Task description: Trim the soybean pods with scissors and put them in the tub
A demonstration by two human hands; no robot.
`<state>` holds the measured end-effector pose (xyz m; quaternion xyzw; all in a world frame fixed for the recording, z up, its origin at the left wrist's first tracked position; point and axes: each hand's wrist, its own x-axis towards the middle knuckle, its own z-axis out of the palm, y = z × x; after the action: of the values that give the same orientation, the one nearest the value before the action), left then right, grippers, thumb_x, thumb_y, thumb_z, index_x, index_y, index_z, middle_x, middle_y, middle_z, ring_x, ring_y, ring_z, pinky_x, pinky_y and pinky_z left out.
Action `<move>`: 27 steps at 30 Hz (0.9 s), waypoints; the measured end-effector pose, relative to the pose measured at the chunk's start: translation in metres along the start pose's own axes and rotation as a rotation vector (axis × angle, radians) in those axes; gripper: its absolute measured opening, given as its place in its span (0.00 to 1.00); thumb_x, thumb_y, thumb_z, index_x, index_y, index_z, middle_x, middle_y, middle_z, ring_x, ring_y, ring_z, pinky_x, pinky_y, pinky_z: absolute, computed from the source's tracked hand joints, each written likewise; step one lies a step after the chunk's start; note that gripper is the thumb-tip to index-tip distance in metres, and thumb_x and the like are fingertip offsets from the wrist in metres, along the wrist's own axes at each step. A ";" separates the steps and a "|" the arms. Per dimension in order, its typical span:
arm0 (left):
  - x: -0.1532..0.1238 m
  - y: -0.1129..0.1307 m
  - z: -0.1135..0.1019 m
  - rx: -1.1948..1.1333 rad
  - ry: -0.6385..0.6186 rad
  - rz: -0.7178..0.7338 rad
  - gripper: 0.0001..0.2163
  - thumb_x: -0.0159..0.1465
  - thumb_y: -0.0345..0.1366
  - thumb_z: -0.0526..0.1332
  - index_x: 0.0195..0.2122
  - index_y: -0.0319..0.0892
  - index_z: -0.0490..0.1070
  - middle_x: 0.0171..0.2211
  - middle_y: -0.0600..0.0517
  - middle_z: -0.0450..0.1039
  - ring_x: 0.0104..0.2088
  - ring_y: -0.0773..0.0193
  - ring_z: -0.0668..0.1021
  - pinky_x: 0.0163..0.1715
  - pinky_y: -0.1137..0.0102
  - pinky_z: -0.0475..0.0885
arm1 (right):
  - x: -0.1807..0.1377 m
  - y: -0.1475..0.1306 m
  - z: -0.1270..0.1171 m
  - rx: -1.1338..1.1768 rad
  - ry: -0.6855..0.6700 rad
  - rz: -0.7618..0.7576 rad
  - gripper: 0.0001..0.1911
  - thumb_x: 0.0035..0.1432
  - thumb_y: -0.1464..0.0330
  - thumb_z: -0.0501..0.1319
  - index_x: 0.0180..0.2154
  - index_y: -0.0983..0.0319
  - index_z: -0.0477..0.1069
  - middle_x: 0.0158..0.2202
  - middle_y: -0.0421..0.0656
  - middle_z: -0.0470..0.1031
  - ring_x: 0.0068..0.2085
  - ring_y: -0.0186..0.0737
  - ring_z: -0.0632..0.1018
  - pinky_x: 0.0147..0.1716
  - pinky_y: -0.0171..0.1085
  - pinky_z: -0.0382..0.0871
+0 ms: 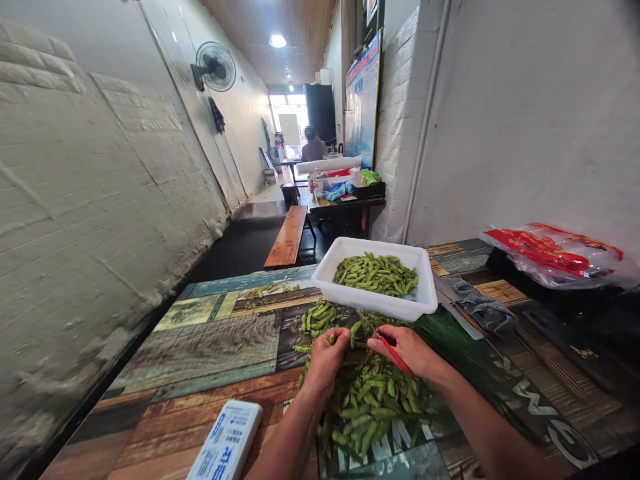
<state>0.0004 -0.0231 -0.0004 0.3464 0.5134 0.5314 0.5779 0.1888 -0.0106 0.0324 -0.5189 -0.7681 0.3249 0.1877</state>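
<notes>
My left hand (326, 360) is closed, with a green soybean pod (332, 339) pinched at its fingertips. My right hand (413, 348) grips red-handled scissors (397, 357), whose blades point toward the left hand and are partly hidden among pods. Below both hands spreads a heap of soybean pods (370, 407) on the wood-patterned table (235, 347). A smaller group of pods (319, 318) lies just beyond my left hand. Behind the hands stands a white plastic tub (370, 305) holding many pods (377, 273).
A white box with blue print (227, 440) lies at the front left. To the right are long green leaves (450, 340), a knife (465, 322), a grey cloth (483, 307) and a red-and-clear plastic package (555, 250). Beyond the table are a bench (289, 237) and a seated person (313, 147).
</notes>
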 end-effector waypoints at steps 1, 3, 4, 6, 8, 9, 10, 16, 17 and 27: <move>0.000 0.000 0.000 0.001 0.008 0.003 0.26 0.41 0.55 0.71 0.27 0.37 0.69 0.16 0.59 0.56 0.17 0.75 0.57 0.18 0.77 0.49 | 0.000 0.000 0.000 -0.007 -0.001 -0.001 0.24 0.58 0.48 0.53 0.26 0.62 0.65 0.21 0.34 0.61 0.25 0.31 0.61 0.24 0.31 0.50; 0.000 0.000 0.000 -0.004 0.007 -0.005 0.26 0.41 0.56 0.70 0.27 0.37 0.68 0.15 0.60 0.54 0.17 0.75 0.55 0.18 0.77 0.47 | 0.000 -0.001 0.000 -0.016 -0.015 -0.005 0.24 0.59 0.48 0.52 0.26 0.62 0.64 0.22 0.35 0.62 0.25 0.31 0.61 0.24 0.31 0.51; -0.001 0.000 0.000 -0.009 -0.006 -0.017 0.26 0.42 0.57 0.70 0.27 0.37 0.68 0.15 0.61 0.53 0.16 0.76 0.54 0.17 0.77 0.46 | 0.000 -0.001 0.001 -0.019 -0.029 -0.004 0.25 0.59 0.48 0.52 0.26 0.62 0.64 0.22 0.35 0.62 0.25 0.31 0.61 0.24 0.31 0.50; -0.002 0.001 0.002 -0.017 -0.053 -0.053 0.27 0.43 0.58 0.69 0.28 0.38 0.67 0.14 0.61 0.52 0.15 0.76 0.52 0.16 0.76 0.44 | 0.001 -0.001 0.003 -0.026 -0.062 0.000 0.25 0.58 0.47 0.52 0.25 0.62 0.63 0.21 0.35 0.61 0.24 0.31 0.61 0.24 0.31 0.50; -0.004 0.002 0.004 -0.020 -0.096 -0.081 0.27 0.43 0.59 0.68 0.28 0.38 0.66 0.13 0.62 0.51 0.15 0.76 0.51 0.15 0.76 0.43 | 0.002 0.000 0.007 -0.028 -0.086 -0.002 0.26 0.57 0.47 0.53 0.23 0.62 0.62 0.20 0.35 0.60 0.24 0.30 0.60 0.23 0.31 0.49; -0.004 0.002 0.005 -0.021 -0.107 -0.090 0.28 0.42 0.59 0.68 0.28 0.38 0.66 0.13 0.62 0.52 0.14 0.76 0.51 0.15 0.76 0.42 | 0.002 0.000 0.009 -0.022 -0.090 -0.006 0.26 0.57 0.47 0.53 0.23 0.62 0.62 0.20 0.35 0.59 0.24 0.30 0.60 0.23 0.31 0.49; -0.004 0.002 0.005 -0.024 -0.110 -0.096 0.28 0.42 0.59 0.69 0.28 0.38 0.66 0.14 0.61 0.54 0.14 0.76 0.51 0.15 0.76 0.42 | 0.002 0.000 0.011 -0.011 -0.090 -0.010 0.26 0.57 0.47 0.53 0.22 0.62 0.62 0.20 0.35 0.59 0.23 0.30 0.60 0.23 0.31 0.50; -0.004 0.003 0.006 -0.007 -0.105 -0.107 0.28 0.41 0.56 0.70 0.32 0.37 0.69 0.21 0.55 0.67 0.16 0.76 0.57 0.16 0.76 0.47 | 0.004 0.002 0.020 0.032 -0.056 -0.021 0.27 0.57 0.47 0.52 0.20 0.62 0.61 0.18 0.34 0.55 0.22 0.29 0.58 0.22 0.32 0.47; -0.004 0.003 0.005 0.020 -0.108 -0.101 0.27 0.42 0.56 0.69 0.31 0.36 0.70 0.20 0.55 0.66 0.16 0.75 0.57 0.17 0.76 0.48 | 0.004 0.002 0.021 0.027 -0.050 -0.020 0.27 0.57 0.47 0.53 0.20 0.62 0.61 0.18 0.34 0.54 0.22 0.29 0.57 0.22 0.32 0.47; 0.002 -0.003 -0.005 0.308 -0.067 0.098 0.21 0.48 0.51 0.66 0.29 0.35 0.75 0.24 0.52 0.69 0.26 0.68 0.66 0.28 0.73 0.60 | 0.006 0.005 0.021 0.031 -0.058 0.001 0.27 0.55 0.47 0.55 0.17 0.62 0.59 0.17 0.35 0.54 0.22 0.29 0.57 0.21 0.32 0.45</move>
<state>-0.0041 -0.0227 -0.0049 0.4731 0.5517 0.4621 0.5082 0.1770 -0.0105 0.0136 -0.5067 -0.7679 0.3515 0.1731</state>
